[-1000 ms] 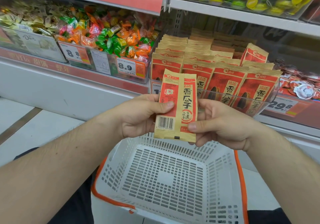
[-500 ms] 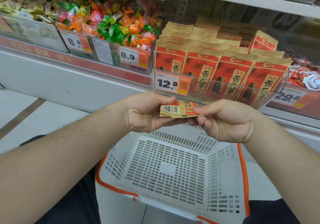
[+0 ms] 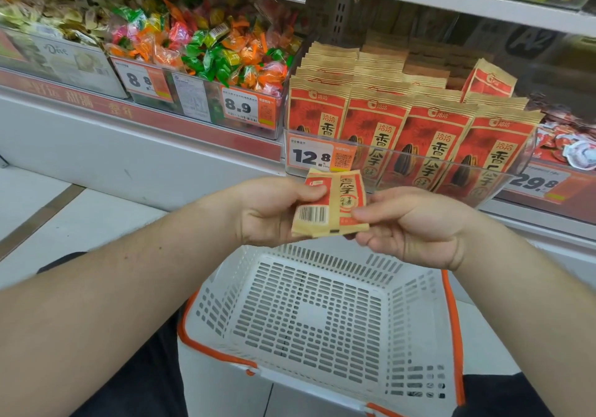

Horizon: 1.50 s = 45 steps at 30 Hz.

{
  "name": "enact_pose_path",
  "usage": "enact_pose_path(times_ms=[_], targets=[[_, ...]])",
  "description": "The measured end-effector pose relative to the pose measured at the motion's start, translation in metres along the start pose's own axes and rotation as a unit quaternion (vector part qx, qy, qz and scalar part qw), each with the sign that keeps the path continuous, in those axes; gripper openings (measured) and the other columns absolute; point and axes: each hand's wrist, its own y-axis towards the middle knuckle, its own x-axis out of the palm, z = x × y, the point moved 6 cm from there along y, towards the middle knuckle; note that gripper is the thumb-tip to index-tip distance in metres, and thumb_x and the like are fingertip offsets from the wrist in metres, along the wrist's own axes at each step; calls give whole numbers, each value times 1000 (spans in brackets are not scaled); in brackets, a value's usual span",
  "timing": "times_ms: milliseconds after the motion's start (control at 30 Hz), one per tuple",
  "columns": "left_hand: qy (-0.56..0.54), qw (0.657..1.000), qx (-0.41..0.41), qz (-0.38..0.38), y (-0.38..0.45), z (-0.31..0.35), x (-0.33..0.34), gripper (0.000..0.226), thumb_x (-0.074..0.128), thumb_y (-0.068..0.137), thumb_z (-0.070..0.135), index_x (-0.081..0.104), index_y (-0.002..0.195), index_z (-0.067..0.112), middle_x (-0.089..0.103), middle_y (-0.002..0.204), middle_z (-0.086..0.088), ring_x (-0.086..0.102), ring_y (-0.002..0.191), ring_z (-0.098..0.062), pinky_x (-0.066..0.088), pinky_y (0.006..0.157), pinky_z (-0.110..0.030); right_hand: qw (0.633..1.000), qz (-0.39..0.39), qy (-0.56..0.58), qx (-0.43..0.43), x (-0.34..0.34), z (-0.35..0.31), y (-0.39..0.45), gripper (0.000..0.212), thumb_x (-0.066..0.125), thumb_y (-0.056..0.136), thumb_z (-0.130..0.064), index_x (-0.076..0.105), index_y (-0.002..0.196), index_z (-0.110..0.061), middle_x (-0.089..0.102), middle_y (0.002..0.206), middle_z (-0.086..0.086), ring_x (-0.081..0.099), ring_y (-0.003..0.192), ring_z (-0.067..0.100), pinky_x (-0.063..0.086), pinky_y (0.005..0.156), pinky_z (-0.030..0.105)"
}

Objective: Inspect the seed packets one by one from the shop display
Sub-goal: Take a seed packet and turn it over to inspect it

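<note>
1. Two hands hold one packet (image 3: pixel 330 205): the left hand (image 3: pixel 271 210) pinches its left edge with the thumb on top, and the right hand (image 3: pixel 416 223) pinches its right edge, so the barcode side faces up, likely for reading.
2. The packet hangs tilted above the basket (image 3: pixel 450 320), just in front of the bin (image 3: pixel 522 161).
3. The bin's clear front lip stands close behind; more packets (image 3: pixel 429 139) stand upright behind it.
4. Open room lies below, in the basket.
</note>
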Motion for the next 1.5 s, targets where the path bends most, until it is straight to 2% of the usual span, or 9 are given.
enact_pose_path(times_ms=[167, 300, 567, 700, 800, 933, 1100, 1300, 1500], targets=[[189, 978, 28, 81, 7, -6, -12, 16, 52, 102, 12, 65, 110, 7, 75, 89, -4, 70, 85, -20, 58, 82, -47, 974, 73, -205, -64, 11, 8, 5, 27, 67, 87, 4, 57, 110, -5, 74, 83, 21, 70, 55, 18, 56, 48, 22], [197, 976, 31, 90, 5, -10, -8, 19, 56, 100, 21, 67, 111, 9, 75, 88, -3, 69, 90, -23, 56, 88, -58, 940, 109, -309, -97, 18, 10, 6, 44, 70, 83, 3, 44, 112, -17, 74, 80, 19, 69, 55, 21, 60, 54, 31], [163, 981, 84, 65, 7, -8, -3, 19, 67, 92, 19, 66, 109, 11, 76, 92, -8, 70, 95, -26, 54, 91, -55, 904, 105, -387, -150, 19, 3, 5, 49, 78, 81, -18, 43, 115, -27, 72, 75, 7, 72, 63, 26, 60, 58, 37], [175, 977, 121, 33, 5, 0, 2, 33, 68, 74, 10, 64, 106, 8, 64, 74, -3, 61, 76, -19, 51, 76, -43, 891, 141, -369, -225, 9, -13, -1, 20, 47, 98, -44, 56, 100, -26, 70, 71, 7, 67, 52, 24, 49, 50, 31], [200, 971, 132, 2, 3, 0, 6, 57, 66, 64, 10, 59, 121, 5, 65, 90, -5, 60, 77, -17, 50, 77, -40, 859, 199, -368, -296, 5, -24, -6, 25, 44, 101, -35, 60, 90, -19, 69, 69, 4, 63, 48, 20, 45, 49, 26], [201, 968, 148, -18, 2, -1, 11, 50, 68, 66, 13, 62, 116, 15, 67, 96, -1, 63, 85, -19, 49, 84, -45, 831, 229, -386, -328, 6, -26, -9, 28, 46, 101, -19, 56, 78, -7, 63, 56, -5, 60, 45, 15, 48, 48, 25], [119, 968, 219, -5, 1, 12, 7, 57, 69, 69, 18, 59, 126, 15, 67, 98, -6, 67, 89, -26, 51, 85, -52, 841, 190, -389, -326, 15, -22, -7, 30, 45, 100, -16, 55, 72, -14, 62, 57, -2, 62, 46, 16, 48, 48, 27], [61, 965, 227, -118, -4, 14, 17, 24, 57, 70, 14, 63, 92, 6, 64, 71, -19, 64, 66, -31, 52, 71, -42, 870, 136, -325, -344, 23, -26, -10, 28, 45, 101, -10, 56, 80, 3, 60, 55, 2, 57, 42, 16, 44, 45, 24], [58, 966, 218, -125, -4, 12, 20, 20, 53, 76, 16, 64, 91, 8, 64, 73, -19, 65, 67, -29, 53, 70, -41, 876, 128, -312, -346, 21, -25, -11, 28, 45, 101, -10, 57, 78, 1, 59, 54, 1, 56, 41, 16, 44, 46, 25]])
